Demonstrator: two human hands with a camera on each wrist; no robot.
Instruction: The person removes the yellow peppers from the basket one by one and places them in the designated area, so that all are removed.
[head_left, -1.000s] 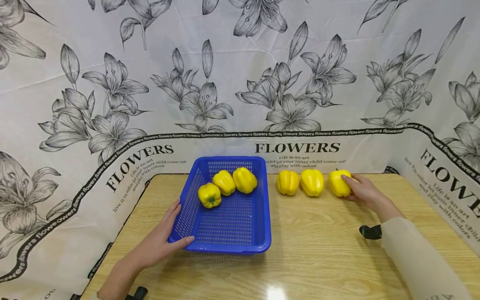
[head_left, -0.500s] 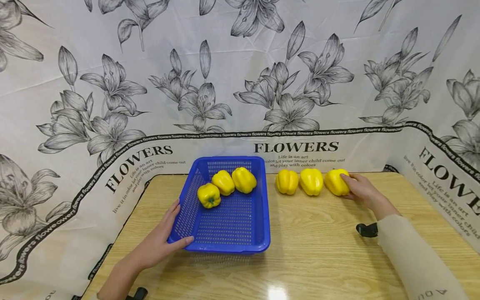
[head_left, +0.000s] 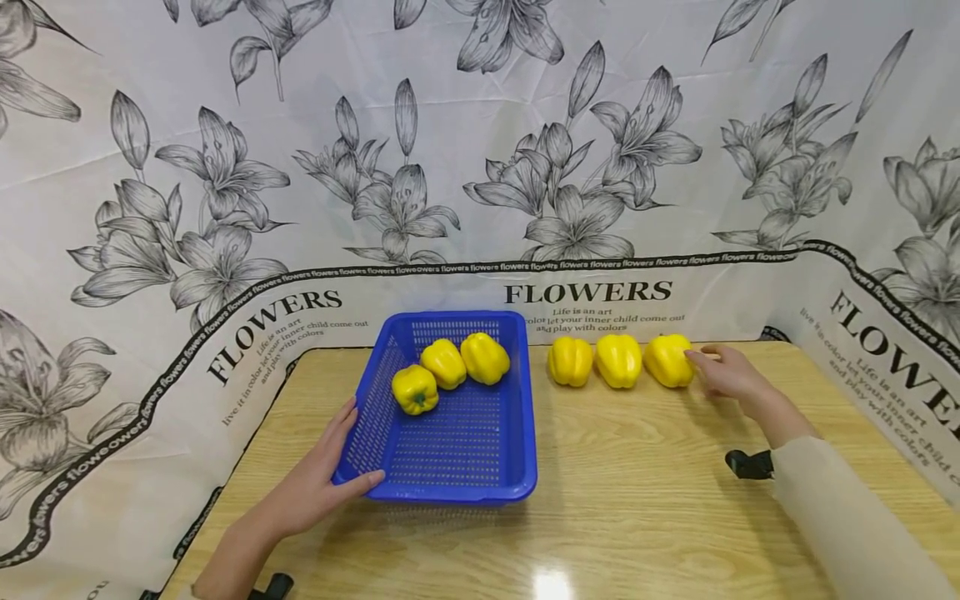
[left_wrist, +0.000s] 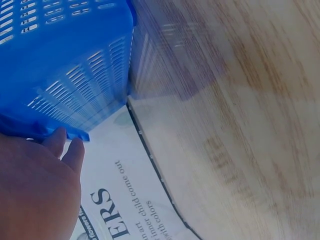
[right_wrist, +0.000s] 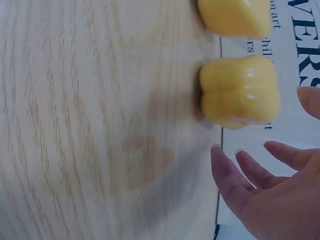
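Observation:
My left hand [head_left: 311, 492] grips the front left corner of a blue plastic basket [head_left: 529, 417], its thumb over the rim and its fingers along the outer side. Three yellow bell peppers lie in the back left part of the basket, the front one [head_left: 415, 390] with its green stem end towards me. To the right, three more form a row on the table: a left pepper [head_left: 570, 362], a middle pepper [head_left: 618, 361] and a right pepper [head_left: 669, 361]. Beside the right one is my right hand [head_left: 731, 377]; in the right wrist view its spread fingers are apart from the nearest pepper [right_wrist: 240, 92].
The wooden table [head_left: 630, 492] runs up to a white cloth backdrop [head_left: 420, 208] printed with flowers and lettering, which also rises along both sides. A black strap end [head_left: 750, 464] sticks out at my right wrist.
My right hand has shifted the right pepper leftwards, closer to the middle one, then let go and drawn slightly away to the right. My left hand and the basket stay put.

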